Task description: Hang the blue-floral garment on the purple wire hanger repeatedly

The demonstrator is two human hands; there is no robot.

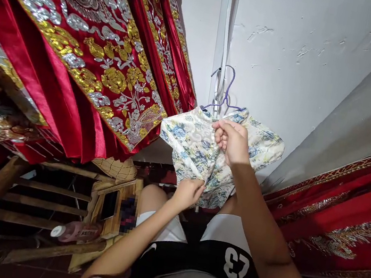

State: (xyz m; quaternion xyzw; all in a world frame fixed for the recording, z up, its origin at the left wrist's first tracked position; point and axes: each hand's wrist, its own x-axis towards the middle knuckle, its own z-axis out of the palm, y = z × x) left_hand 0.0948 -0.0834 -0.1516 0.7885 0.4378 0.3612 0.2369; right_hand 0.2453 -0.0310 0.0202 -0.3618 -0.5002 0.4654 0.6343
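A short-sleeved floral shirt (pixel 193 145), white with blue and yellow-green print, hangs on a purple wire hanger (pixel 228 91) in front of me. My right hand (pixel 233 140) is closed in a pinch on the shirt's front edge just under the collar. Lower down the same front edge, my left hand (pixel 189 193) grips the cloth with thumb and fingers together. Between the two hands the front opening runs roughly straight down. Whether a button lies under either set of fingertips I cannot tell.
Red embroidered cloth (pixel 114 73) with gold and silver sequins hangs at the left. More red fringed cloth (pixel 353 226) drapes on the right. A bamboo seat (pixel 48 205) at lower left bears a pink bottle (pixel 77 232) with a white cap. A white wall (pixel 294 52) stands behind.
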